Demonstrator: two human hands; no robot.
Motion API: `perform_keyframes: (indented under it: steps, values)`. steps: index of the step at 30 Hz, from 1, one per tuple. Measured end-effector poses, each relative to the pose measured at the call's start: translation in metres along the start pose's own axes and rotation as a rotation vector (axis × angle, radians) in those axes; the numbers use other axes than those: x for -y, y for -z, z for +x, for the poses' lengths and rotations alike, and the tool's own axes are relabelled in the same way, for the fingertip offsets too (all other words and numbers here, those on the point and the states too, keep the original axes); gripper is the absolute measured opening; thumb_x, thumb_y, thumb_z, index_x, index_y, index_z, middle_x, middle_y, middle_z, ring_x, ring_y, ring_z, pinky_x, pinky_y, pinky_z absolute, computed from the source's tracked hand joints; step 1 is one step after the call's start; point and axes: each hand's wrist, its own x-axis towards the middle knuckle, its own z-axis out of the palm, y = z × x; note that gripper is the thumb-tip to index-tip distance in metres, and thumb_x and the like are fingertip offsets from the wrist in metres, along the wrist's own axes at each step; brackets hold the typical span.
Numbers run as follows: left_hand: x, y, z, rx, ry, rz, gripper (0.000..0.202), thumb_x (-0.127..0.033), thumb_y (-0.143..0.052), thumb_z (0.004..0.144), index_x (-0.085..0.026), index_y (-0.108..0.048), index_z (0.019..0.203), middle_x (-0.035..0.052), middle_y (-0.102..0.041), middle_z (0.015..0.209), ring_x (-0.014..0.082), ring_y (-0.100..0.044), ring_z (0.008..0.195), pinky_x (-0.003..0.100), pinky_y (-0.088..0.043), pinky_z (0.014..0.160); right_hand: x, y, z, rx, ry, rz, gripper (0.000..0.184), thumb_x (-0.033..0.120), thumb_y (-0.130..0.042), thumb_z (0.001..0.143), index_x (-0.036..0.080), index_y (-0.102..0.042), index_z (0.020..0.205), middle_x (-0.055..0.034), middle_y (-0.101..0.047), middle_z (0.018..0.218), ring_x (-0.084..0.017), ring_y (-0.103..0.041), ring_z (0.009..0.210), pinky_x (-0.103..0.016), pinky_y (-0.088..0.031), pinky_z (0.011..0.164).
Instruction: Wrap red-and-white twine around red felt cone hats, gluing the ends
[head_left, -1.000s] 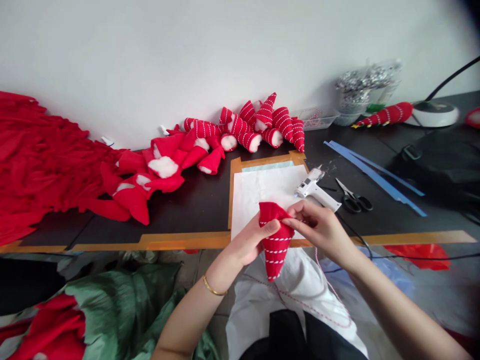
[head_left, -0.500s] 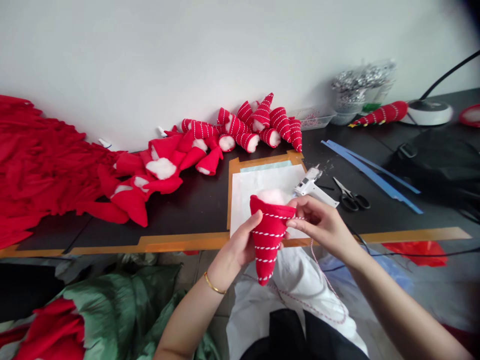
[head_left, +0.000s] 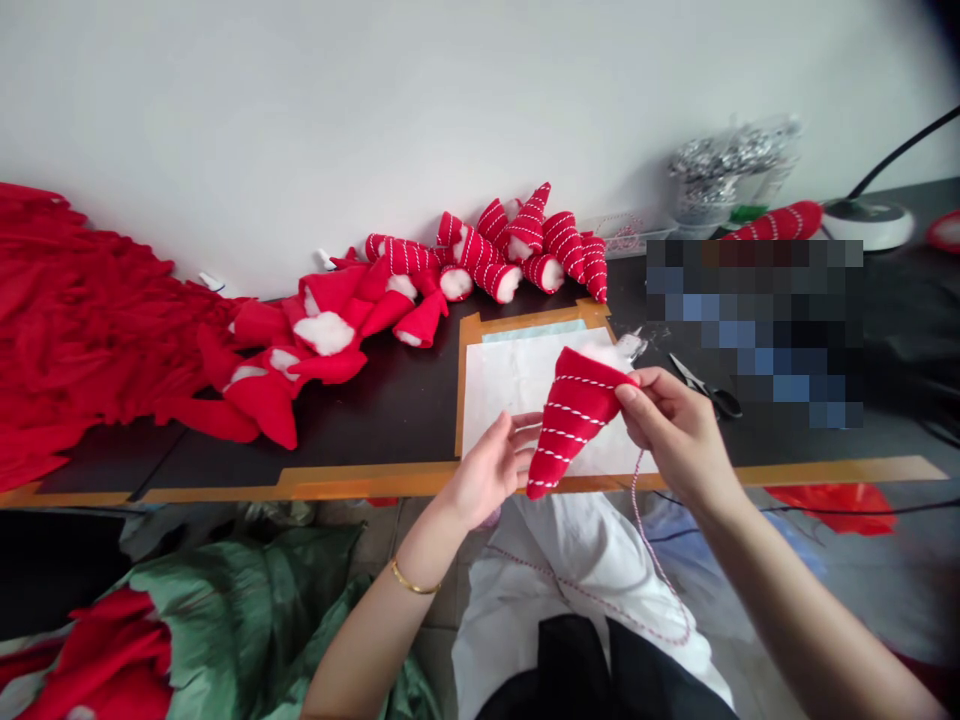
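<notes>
A red felt cone (head_left: 576,412), wound with red-and-white twisted cord and stuffed with white filling at its wide end, hangs tilted over the table edge, tip down and to the left. My right hand (head_left: 667,425) pinches its upper right rim, where the cord is. From that hand the loose cord (head_left: 637,490) drops and loops across my lap. Beside the cone's lower left side, my left hand (head_left: 495,465) has its fingers spread; any contact behind the cone is hidden. White paper (head_left: 510,390) lies beneath. A white glue gun (head_left: 634,345) is mostly hidden behind the cone and my right hand.
Black-handled scissors (head_left: 712,395) lie to the right, by a blurred-out patch. Finished-looking striped cones (head_left: 491,265) are heaped at the back. Stuffed plain red cones (head_left: 262,405) and a large red felt pile (head_left: 97,340) fill the left. A lamp base (head_left: 870,222) stands back right.
The cone has moved up and right and tilted, its tip swinging left. My left hand has let go of its side and opened; my right hand now carries it by the rim.
</notes>
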Motion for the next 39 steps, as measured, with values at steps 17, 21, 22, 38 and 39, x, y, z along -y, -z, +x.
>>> perform_keyframes:
  steps: [17,21,22,38,39]
  values:
    - [0.002,-0.025,0.006,-0.088,0.073,0.099,0.052,-0.053,-0.072,0.085,-0.018,-0.064,0.122,0.0058,-0.073,0.081,0.0184,-0.068,0.064,0.029,-0.053,0.063,0.016,-0.008,-0.007,0.166,0.082,-0.143,0.023,0.039,-0.066,0.094,0.02,-0.064,0.108,0.0076,-0.041,0.062,-0.01,-0.035,0.051,-0.026,-0.026,0.046]
    - [-0.004,-0.024,-0.001,-0.106,0.17,0.041,0.049,-0.053,-0.065,0.09,-0.015,-0.067,0.121,0.0077,-0.075,0.077,0.0172,-0.066,0.056,0.027,-0.051,0.056,0.013,-0.004,-0.005,0.182,0.025,-0.16,0.027,0.043,-0.069,0.092,0.019,-0.069,0.104,0.0063,-0.043,0.062,-0.01,-0.035,0.053,-0.027,-0.024,0.047]
    - [-0.003,-0.023,-0.001,-0.109,0.168,0.024,0.049,-0.053,-0.064,0.09,-0.015,-0.067,0.121,0.0078,-0.075,0.077,0.0174,-0.066,0.056,0.027,-0.051,0.056,0.012,-0.004,-0.005,0.195,0.017,-0.16,0.028,0.043,-0.07,0.091,0.018,-0.07,0.104,0.0059,-0.043,0.062,-0.01,-0.036,0.053,-0.027,-0.024,0.047]
    - [-0.006,-0.006,0.017,-0.088,-0.558,0.999,0.031,-0.041,-0.046,0.104,-0.021,-0.058,0.124,0.0052,-0.066,0.102,0.0114,-0.06,0.07,0.026,-0.05,0.074,-0.012,-0.011,0.002,0.325,-0.014,-0.259,0.031,0.049,-0.064,0.091,0.02,-0.064,0.082,-0.0017,-0.063,0.071,-0.017,-0.056,0.064,-0.028,-0.044,0.06]
    - [-0.009,-0.01,0.017,-0.011,-0.513,1.019,0.028,-0.038,-0.044,0.104,-0.021,-0.06,0.119,0.0026,-0.066,0.093,0.01,-0.058,0.064,0.025,-0.049,0.068,-0.013,-0.012,0.002,0.331,-0.008,-0.261,0.031,0.05,-0.063,0.092,0.02,-0.064,0.083,-0.0016,-0.062,0.071,-0.017,-0.056,0.064,-0.028,-0.044,0.06]
